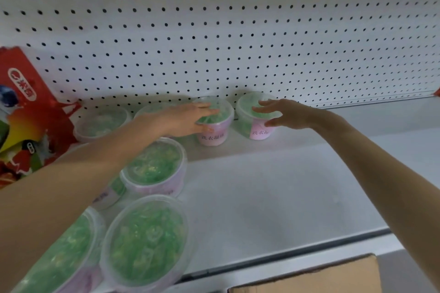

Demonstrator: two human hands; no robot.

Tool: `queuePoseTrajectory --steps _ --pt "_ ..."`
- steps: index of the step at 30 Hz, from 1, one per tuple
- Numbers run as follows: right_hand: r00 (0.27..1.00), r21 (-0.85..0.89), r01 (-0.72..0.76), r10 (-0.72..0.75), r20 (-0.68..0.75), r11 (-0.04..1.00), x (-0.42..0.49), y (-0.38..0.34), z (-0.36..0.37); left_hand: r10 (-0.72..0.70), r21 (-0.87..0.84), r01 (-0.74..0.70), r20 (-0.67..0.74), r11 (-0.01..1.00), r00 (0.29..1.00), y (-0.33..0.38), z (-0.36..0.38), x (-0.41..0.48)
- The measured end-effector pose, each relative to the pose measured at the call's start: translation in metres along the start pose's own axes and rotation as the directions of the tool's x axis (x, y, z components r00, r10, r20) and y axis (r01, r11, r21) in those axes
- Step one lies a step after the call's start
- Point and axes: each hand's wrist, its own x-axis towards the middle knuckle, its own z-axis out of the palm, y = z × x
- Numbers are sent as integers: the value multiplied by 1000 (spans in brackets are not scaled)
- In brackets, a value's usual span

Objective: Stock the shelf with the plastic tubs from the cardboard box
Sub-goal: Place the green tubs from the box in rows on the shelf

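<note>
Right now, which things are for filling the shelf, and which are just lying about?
For the job: round clear-lidded plastic tubs of green contents; pink-labelled tub gripped by the left hand; right hand, open by the next tub; flat white shelf; brown cardboard box.
Just lying about: red printed package; white pegboard back wall.

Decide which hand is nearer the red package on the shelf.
Left. The left hand holds a tub right of the red package; the right hand is farther right, over the rightmost tub.
</note>
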Motion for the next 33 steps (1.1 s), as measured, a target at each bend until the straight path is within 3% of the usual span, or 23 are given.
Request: queuePoseTrajectory --steps 5,8,20,25,29,33 --pt "998 74 -12 17 -66 997 2 -2 5 -50 -17 49 -45 999 998 -1 6 -4" --pt "992 56 17 -10 -129 998 0 -2 11 -71 -5 71 -76 997 995 -2 10 -6" --pt "987 -25 -24 19 -162 999 -8 -7 12 -80 53 86 -104 995 991 13 13 -12" --pt "985 -264 -42 -4 -170 964 -31 -20 11 -15 158 33 -117 987 993 36 3 -35" --pt "989 -334 -96 51 -141 938 -76 -41 17 46 264 -3 -156 964 987 57 -2 -67" --pt "985 -462 -156 102 -138 873 -137 -65 31 97 263 -46 -186 964 978 80 4 -117"
